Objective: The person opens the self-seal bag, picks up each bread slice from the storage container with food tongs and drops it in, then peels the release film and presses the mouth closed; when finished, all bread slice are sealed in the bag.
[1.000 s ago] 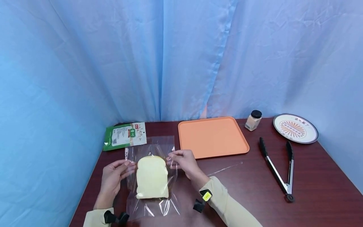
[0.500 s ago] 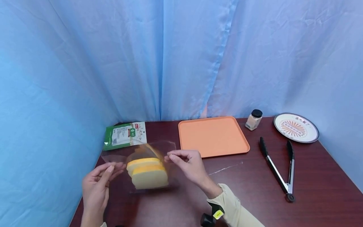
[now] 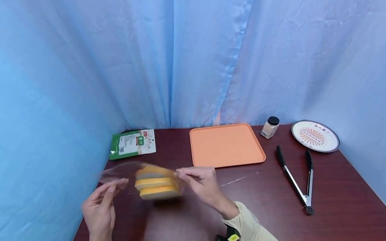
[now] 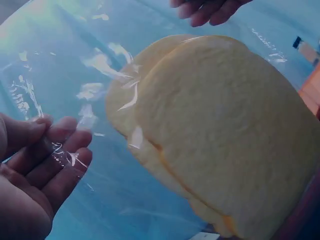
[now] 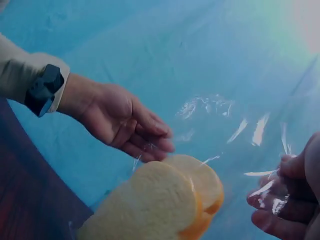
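Between my hands hangs a clear plastic bag (image 3: pixel 125 169), raised over the table, with several bread slices (image 3: pixel 156 189) inside. The slices have pale faces and yellow-orange crusts; the head view shows them tilted nearly edge-on and fanned out. My left hand (image 3: pixel 101 207) pinches the bag's left edge between thumb and fingers, and the film wraps over its fingertips in the left wrist view. On the other side, my right hand (image 3: pixel 203 184) pinches the right edge close to the bread. The right wrist view shows film creased at the right hand's fingers (image 5: pixel 287 200).
An orange tray (image 3: pixel 227 145) lies behind the right hand. A green and white packet (image 3: pixel 132 144) is at the back left. To the right are a black-capped jar (image 3: pixel 269 127), a patterned plate (image 3: pixel 315 135) and spread tongs (image 3: pixel 297 187). Blue curtains (image 3: pixel 193 63) surround the table.
Both hands have lifted the bag of bread and tipped it, so the slices turned from face-up to nearly edge-on. My left hand moved left and towards me; my right hand shifted slightly right.
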Demonstrator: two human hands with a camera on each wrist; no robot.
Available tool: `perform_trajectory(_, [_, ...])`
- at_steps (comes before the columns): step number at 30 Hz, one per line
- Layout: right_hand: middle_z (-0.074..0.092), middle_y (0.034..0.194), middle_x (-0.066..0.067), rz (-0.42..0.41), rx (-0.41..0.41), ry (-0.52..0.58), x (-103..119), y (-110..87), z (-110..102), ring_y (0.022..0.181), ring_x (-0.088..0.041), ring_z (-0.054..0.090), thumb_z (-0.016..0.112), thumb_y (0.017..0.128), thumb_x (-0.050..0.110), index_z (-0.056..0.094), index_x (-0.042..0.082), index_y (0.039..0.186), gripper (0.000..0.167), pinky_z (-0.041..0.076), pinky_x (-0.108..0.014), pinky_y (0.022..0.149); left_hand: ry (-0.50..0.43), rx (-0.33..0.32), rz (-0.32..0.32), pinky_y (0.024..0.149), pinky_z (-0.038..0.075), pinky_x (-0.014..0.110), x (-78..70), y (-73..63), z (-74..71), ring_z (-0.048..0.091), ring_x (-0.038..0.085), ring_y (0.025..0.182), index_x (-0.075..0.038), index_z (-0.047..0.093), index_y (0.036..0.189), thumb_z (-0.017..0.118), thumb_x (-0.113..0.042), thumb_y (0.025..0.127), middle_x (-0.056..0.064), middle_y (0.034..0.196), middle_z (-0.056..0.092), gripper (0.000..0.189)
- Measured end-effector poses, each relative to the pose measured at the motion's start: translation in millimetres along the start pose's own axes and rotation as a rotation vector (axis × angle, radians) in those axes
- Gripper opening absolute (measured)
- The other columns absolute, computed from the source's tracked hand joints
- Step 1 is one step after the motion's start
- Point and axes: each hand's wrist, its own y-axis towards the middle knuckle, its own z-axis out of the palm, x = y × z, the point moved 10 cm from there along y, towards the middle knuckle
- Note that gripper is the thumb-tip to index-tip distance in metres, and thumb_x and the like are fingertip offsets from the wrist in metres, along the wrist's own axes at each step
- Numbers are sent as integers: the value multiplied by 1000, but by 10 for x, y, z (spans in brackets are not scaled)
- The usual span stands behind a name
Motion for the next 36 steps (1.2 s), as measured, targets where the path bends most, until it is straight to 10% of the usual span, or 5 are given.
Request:
perform_trajectory(15, [79, 86, -14, 182, -23, 47, -412, -96, 29, 80, -7, 75, 68, 93, 3, 78, -1, 96, 11, 59, -17, 68, 169, -91, -84, 77, 62, 33, 216, -51, -38, 78, 17, 82, 24, 64, 106, 60, 8, 95, 5, 91, 80, 20])
perform_trajectory(27, [79, 86, -12, 133, -16, 11, -400, -76, 55, 72, -19, 76, 68, 93, 3, 78, 3, 97, 11, 55, -14, 61, 165, -137, -75, 80, 61, 34, 191, -37, -44, 77, 19, 84, 32, 56, 107, 58, 11, 94, 4, 90, 80, 24])
perform_trajectory(36, [78, 82, -14, 74, -17, 66, -142, -35, -27, 71, -11, 74, 67, 91, -3, 78, 0, 93, 12, 53, -14, 56, 16, -54, 57, 79, 62, 36, -168, -47, 13, 77, 26, 87, 32, 56, 108, 50, 19, 94, 17, 95, 78, 20])
